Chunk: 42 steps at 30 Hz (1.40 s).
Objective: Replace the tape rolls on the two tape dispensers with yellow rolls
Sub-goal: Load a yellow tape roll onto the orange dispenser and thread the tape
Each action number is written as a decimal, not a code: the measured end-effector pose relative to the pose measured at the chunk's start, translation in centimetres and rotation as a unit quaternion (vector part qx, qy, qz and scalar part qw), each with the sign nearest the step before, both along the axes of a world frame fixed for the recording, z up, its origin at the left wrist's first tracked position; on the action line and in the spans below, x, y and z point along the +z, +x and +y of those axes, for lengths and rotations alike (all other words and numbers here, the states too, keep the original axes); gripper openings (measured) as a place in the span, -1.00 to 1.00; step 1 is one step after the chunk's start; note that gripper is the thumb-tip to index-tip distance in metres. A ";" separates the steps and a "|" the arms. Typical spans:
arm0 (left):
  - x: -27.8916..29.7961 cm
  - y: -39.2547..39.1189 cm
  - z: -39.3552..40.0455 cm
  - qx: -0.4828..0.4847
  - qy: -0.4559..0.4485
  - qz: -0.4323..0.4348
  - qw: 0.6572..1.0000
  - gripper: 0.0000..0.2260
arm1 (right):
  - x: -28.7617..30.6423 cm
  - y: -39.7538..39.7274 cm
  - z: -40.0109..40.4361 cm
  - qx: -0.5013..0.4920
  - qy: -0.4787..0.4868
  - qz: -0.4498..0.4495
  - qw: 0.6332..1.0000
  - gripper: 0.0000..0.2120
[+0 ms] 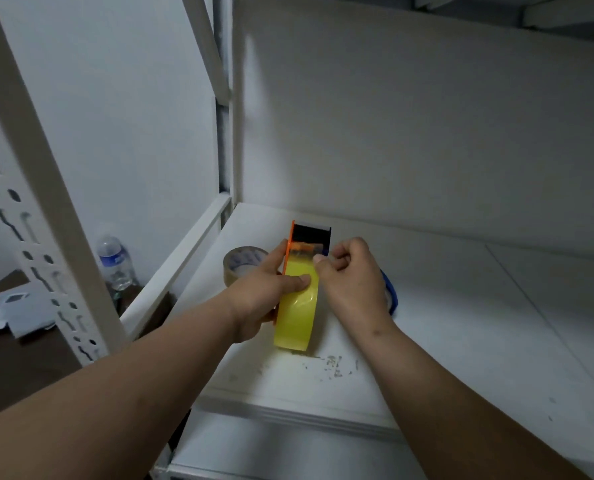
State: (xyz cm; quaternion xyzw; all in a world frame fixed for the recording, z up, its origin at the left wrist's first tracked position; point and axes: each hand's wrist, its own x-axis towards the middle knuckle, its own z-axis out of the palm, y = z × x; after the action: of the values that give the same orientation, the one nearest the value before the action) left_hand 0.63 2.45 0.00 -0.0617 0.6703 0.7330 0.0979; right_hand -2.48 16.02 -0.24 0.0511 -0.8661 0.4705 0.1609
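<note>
The left hand [264, 292] grips the orange tape dispenser [306, 237] and its yellow roll [297, 313] over the white shelf [462, 323]; the right hand [352, 275] pinches the tape end at the dispenser's far mouth.

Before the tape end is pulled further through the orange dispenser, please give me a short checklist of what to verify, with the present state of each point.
1. Yellow roll sits in the orange dispenser: ok.
2. Left hand steadies the dispenser, thumb pressed on the roll: ok.
3. Right hand pinches the tape end near the dispenser's black front: ok, though the tape end itself is too small to see clearly.
4. Tape passes correctly under the front roller: cannot tell.
5. Old brown roll is out and lies on the shelf behind the left hand: ok.
6. Second dispenser, blue, already has a yellow roll: cannot tell, mostly hidden behind the right hand.
</note>
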 end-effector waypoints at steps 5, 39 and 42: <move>0.4 0.2 0.1 0.007 -0.003 -0.015 1.000 -0.40 | 0.7 -1.0 -0.2 0.037 0.115 0.091 0.988 -0.76; -2.4 -1.4 0.7 0.101 -0.039 0.114 0.988 -0.74 | 3.0 -3.3 -2.1 -0.039 0.315 0.155 0.936 -0.79; -2.2 -1.4 0.4 0.091 -0.049 0.110 0.989 -0.74 | 3.2 -3.5 -2.3 -0.031 0.336 0.165 0.927 -0.80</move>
State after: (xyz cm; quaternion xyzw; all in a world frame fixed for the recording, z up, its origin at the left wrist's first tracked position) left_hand -0.81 2.81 -2.22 -0.0461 0.7036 0.7076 -0.0466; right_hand -5.93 13.74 2.96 0.1522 -0.9356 0.1317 0.2900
